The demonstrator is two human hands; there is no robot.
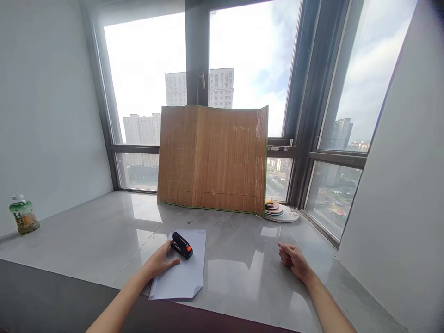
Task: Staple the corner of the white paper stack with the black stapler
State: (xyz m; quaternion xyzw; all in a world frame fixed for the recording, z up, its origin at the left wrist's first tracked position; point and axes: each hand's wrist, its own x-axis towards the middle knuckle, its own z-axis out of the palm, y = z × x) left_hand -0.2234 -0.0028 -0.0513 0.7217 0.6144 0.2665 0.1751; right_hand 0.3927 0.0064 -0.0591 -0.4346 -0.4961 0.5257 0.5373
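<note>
A black stapler with an orange end [182,245] lies on white paper sheets [183,273] on a glossy grey stone counter [104,231]. My left hand [161,260] rests flat on the paper, fingers stretched out, fingertips touching the near end of the stapler. My right hand [294,260] lies on the bare counter to the right, fingers loosely curled, holding nothing that I can see.
A bamboo mat [213,159] stands upright against the window behind the paper. A stack of small plates [279,211] sits to its right. A green-capped bottle [23,215] stands at the far left by the wall. The counter's dark front edge runs near me.
</note>
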